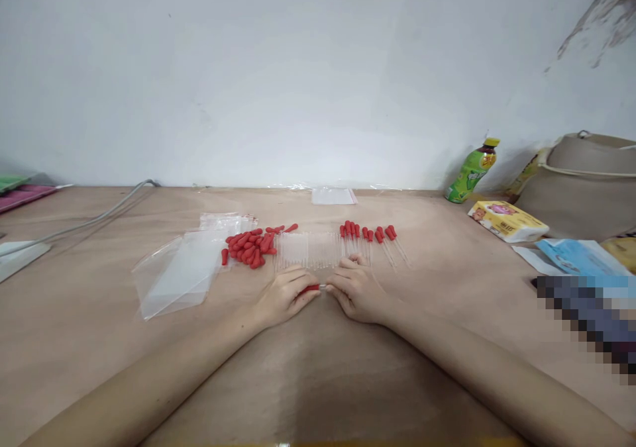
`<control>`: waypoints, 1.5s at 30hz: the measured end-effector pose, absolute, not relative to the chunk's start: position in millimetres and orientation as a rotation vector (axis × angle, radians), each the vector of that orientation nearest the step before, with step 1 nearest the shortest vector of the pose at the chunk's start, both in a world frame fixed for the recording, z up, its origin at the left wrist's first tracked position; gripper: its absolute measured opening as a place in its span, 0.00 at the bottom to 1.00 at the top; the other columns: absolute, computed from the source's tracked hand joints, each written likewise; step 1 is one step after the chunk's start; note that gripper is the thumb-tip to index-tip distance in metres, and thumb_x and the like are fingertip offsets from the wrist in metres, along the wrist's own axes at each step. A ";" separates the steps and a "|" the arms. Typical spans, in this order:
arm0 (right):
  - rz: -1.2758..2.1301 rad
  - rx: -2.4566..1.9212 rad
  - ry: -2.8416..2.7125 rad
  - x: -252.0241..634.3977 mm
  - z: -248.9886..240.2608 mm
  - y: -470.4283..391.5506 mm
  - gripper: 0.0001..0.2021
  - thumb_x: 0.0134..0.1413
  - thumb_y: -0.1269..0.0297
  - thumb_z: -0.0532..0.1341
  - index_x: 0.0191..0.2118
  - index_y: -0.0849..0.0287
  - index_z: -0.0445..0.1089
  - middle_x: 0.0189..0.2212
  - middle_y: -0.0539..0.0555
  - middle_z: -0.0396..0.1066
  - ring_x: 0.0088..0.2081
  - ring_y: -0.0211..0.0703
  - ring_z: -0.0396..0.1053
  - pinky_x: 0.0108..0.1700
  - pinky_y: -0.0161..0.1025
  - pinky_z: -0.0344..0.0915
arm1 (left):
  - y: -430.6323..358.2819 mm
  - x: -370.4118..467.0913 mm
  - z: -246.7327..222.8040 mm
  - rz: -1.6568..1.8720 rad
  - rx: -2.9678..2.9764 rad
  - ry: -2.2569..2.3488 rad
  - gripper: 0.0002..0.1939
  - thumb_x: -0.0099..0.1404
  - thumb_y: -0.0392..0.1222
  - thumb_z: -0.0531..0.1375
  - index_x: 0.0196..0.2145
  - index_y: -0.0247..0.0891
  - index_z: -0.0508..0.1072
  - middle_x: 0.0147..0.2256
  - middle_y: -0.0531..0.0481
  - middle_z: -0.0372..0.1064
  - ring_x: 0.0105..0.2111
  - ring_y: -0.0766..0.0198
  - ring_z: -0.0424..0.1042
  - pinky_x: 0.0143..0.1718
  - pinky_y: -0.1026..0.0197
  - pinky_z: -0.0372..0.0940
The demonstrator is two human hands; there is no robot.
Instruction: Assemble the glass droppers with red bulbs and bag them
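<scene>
Between thumb and fingers, my left hand (288, 296) pinches a red rubber dropper bulb (311, 288). Close beside it, my right hand (358, 289) grips a clear glass dropper tube (322, 287), whose end meets the bulb's mouth; how deep it sits I cannot tell. Behind my left hand lies a pile of loose red bulbs (251, 245). A row of bare glass tubes (311, 248) lies just beyond both hands. To the right of that row are several droppers with red bulbs (380, 234) on their tubes.
Clear plastic bags (181, 271) lie at left, and a small bag (334, 197) by the wall. A grey cable (114, 212) crosses the far left. A green bottle (472, 172), yellow tissue pack (509, 220), blue packet (571, 256) and grey-brown bag (586, 185) stand or lie at right.
</scene>
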State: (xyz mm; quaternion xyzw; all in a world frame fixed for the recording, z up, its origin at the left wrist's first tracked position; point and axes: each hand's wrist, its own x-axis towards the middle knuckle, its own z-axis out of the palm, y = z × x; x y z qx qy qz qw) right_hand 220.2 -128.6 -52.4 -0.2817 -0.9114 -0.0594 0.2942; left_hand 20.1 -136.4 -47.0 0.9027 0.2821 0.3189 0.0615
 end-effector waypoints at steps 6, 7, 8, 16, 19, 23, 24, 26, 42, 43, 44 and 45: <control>-0.087 -0.784 -2.440 216.7 -53.0 -128.7 0.12 0.57 0.67 0.50 0.27 0.60 0.66 0.21 0.51 0.67 0.28 0.38 0.57 0.37 0.41 0.46 | -134.7 19.2 -50.5 0.955 2.766 0.874 0.09 0.64 0.40 0.51 0.35 0.35 0.69 0.29 0.46 0.68 0.30 0.64 0.65 0.32 0.61 0.61; -0.068 -0.796 -2.445 216.5 -53.3 -128.7 0.12 0.57 0.67 0.50 0.27 0.60 0.66 0.21 0.51 0.67 0.28 0.38 0.57 0.37 0.41 0.46 | -134.5 19.1 -51.0 0.960 2.770 0.868 0.08 0.64 0.39 0.51 0.34 0.35 0.69 0.29 0.46 0.68 0.30 0.64 0.65 0.32 0.61 0.61; -0.046 -0.810 -2.449 216.2 -53.2 -128.9 0.11 0.56 0.68 0.50 0.27 0.60 0.67 0.21 0.51 0.68 0.28 0.38 0.57 0.37 0.41 0.46 | -134.3 19.1 -51.4 0.968 2.771 0.859 0.08 0.64 0.39 0.51 0.34 0.35 0.69 0.29 0.46 0.69 0.30 0.63 0.65 0.32 0.61 0.61; -0.037 -0.891 -2.518 217.8 -23.6 -133.5 0.09 0.55 0.65 0.54 0.31 0.55 0.71 0.24 0.51 0.71 0.29 0.39 0.60 0.35 0.40 0.47 | -132.0 13.4 -45.9 1.038 2.698 0.928 0.11 0.61 0.41 0.57 0.42 0.37 0.68 0.35 0.46 0.69 0.36 0.61 0.65 0.39 0.59 0.61; 0.016 -1.073 -2.460 239.4 -10.0 -119.8 0.09 0.52 0.64 0.56 0.26 0.55 0.73 0.23 0.52 0.70 0.29 0.40 0.62 0.32 0.38 0.49 | -132.6 8.9 -43.7 1.140 2.708 1.097 0.24 0.56 0.45 0.61 0.49 0.38 0.63 0.43 0.43 0.64 0.43 0.56 0.62 0.45 0.53 0.58; 0.179 -1.656 -1.972 289.0 -2.9 -87.4 0.11 0.52 0.61 0.54 0.30 0.57 0.73 0.25 0.53 0.72 0.26 0.39 0.65 0.27 0.35 0.53 | -133.4 6.8 -44.3 1.131 2.713 1.183 0.21 0.59 0.42 0.58 0.49 0.38 0.62 0.45 0.43 0.61 0.45 0.56 0.60 0.46 0.52 0.58; 0.169 -1.768 -1.889 299.8 -3.3 -80.5 0.11 0.50 0.61 0.55 0.31 0.58 0.73 0.25 0.54 0.72 0.26 0.40 0.66 0.27 0.34 0.53 | -133.4 7.2 -44.8 1.113 2.719 1.179 0.19 0.59 0.41 0.57 0.49 0.39 0.62 0.45 0.43 0.61 0.44 0.56 0.60 0.46 0.53 0.58; 0.108 -1.934 -1.798 313.9 -6.5 -70.9 0.12 0.50 0.61 0.54 0.30 0.60 0.72 0.26 0.56 0.72 0.28 0.43 0.67 0.27 0.34 0.54 | -133.0 8.0 -45.7 1.088 2.727 1.172 0.18 0.60 0.40 0.57 0.48 0.39 0.63 0.45 0.43 0.61 0.44 0.56 0.61 0.46 0.53 0.58; -0.028 -2.118 -1.857 305.8 -29.3 -71.2 0.11 0.49 0.67 0.51 0.34 0.62 0.70 0.32 0.61 0.72 0.35 0.48 0.68 0.31 0.36 0.56 | -132.5 7.6 -46.0 0.966 2.728 1.166 0.15 0.61 0.38 0.54 0.46 0.39 0.65 0.44 0.44 0.62 0.42 0.58 0.62 0.43 0.55 0.59; -0.034 -2.113 -1.852 305.7 -29.0 -71.7 0.11 0.48 0.67 0.51 0.34 0.61 0.70 0.31 0.60 0.72 0.35 0.48 0.68 0.31 0.36 0.56 | -132.6 7.6 -46.0 0.962 2.727 1.168 0.15 0.61 0.38 0.54 0.46 0.39 0.65 0.44 0.44 0.62 0.42 0.58 0.62 0.43 0.55 0.59; -0.039 -2.103 -1.843 305.1 -28.7 -72.3 0.11 0.48 0.67 0.52 0.33 0.61 0.70 0.31 0.60 0.72 0.34 0.47 0.68 0.30 0.36 0.55 | -132.5 7.7 -46.1 0.958 2.725 1.171 0.14 0.61 0.38 0.54 0.46 0.39 0.65 0.44 0.44 0.62 0.42 0.58 0.62 0.43 0.55 0.59; -0.039 -2.078 -1.836 304.0 -28.6 -73.0 0.10 0.48 0.67 0.52 0.33 0.60 0.70 0.31 0.59 0.72 0.34 0.46 0.68 0.30 0.35 0.55 | -132.5 7.8 -46.2 0.958 2.725 1.171 0.14 0.61 0.38 0.54 0.46 0.39 0.65 0.44 0.44 0.62 0.42 0.58 0.62 0.43 0.55 0.59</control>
